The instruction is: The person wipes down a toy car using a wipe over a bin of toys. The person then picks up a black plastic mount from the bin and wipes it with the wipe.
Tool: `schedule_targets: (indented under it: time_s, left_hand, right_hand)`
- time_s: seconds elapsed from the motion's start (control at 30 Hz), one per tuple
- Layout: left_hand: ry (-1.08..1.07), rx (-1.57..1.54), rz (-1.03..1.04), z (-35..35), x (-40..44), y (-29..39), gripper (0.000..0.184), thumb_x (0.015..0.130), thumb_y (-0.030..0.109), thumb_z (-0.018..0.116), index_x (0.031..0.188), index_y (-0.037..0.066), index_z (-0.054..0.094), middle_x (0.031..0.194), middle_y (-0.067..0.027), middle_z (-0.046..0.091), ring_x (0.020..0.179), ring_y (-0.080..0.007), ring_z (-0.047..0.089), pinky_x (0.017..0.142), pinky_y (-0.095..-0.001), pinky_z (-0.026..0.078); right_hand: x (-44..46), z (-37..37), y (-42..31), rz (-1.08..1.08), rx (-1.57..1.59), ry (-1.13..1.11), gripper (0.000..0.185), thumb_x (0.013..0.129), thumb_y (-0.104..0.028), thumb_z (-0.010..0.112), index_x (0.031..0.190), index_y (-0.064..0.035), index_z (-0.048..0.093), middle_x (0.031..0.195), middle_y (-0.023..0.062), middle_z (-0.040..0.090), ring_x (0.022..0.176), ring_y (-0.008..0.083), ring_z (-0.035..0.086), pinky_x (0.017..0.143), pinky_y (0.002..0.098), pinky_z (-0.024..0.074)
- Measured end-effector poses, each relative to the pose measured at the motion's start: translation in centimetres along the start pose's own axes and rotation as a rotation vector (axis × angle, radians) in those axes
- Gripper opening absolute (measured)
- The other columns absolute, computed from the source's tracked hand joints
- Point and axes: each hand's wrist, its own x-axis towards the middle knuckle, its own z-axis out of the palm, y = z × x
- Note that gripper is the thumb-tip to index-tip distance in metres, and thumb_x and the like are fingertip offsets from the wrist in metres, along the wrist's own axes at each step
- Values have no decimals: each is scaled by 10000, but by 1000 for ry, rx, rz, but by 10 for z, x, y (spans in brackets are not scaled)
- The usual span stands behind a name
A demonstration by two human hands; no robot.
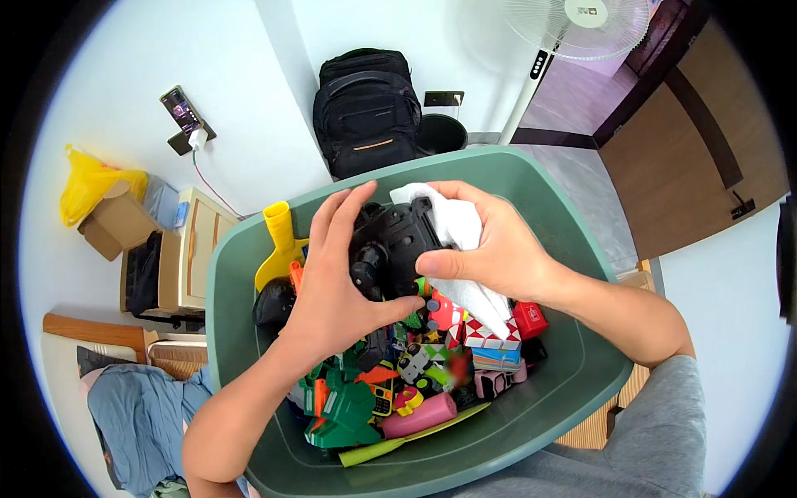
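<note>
Above a green tub, a black toy vehicle [404, 242] is held up with what looks like its underside and dark wheels showing. My right hand [490, 241] grips its right edge, thumb on the near side, with a white cloth [458, 222] bunched between palm and toy. One corner of the cloth hangs down over the toys below. My left hand [336, 278] curves around the vehicle's left side, thumb and fingers spread wide apart; whether its fingertips touch the toy is hard to tell.
The green tub [594, 349] holds several toys: a yellow shovel [281, 236], a green-and-orange toy [344, 413], a pink cylinder [421, 415] and a red-and-white checked block [490, 334]. Behind stand a black backpack [365, 112] and a fan [540, 66]. Cardboard boxes [124, 220] sit left.
</note>
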Motion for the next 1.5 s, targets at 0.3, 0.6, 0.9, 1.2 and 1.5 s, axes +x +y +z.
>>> schedule_targets:
  time_s: [0.3,0.6,0.9,1.2,1.5]
  left_hand:
    - [-26,53,13,3,-1,10,873,562,259,901,1300,38,491,1240,-193,476,1159,-349,527,987,-426,449]
    - [-102,9,24,-3,-3,19,836,580,277,901,1275,41,500,1205,-171,484,1098,-328,558,932,-397,484]
    - [-124,5,37,2,-2,11,825,593,275,886,1280,45,490,1185,-152,485,1072,-307,562,917,-385,492]
    - [-25,26,-106,-9,-7,17,830,583,240,896,1292,67,501,1206,-145,457,1133,-297,526,985,-388,453]
    - [143,167,-7,-9,-1,7,891,604,232,913,1353,60,460,1174,-124,499,1095,-269,561,968,-356,466]
  right_hand:
    - [0,-6,-11,3,-49,-103,673,733,-155,855,1293,-27,504,1057,56,640,970,106,600,839,277,510]
    - [-7,-2,-12,139,50,-101,556,747,-140,819,1198,-20,517,924,33,623,824,78,580,703,258,493]
    - [-10,-10,-21,259,289,-96,421,792,-29,686,1173,-35,507,957,15,613,835,68,591,741,256,505]
    - [5,-16,-5,188,349,-149,529,895,-226,651,1344,-23,460,1145,72,616,996,128,629,867,315,534]
    - [14,-18,3,192,475,-40,328,950,-217,632,1202,-12,583,1001,73,681,837,140,682,714,307,578]
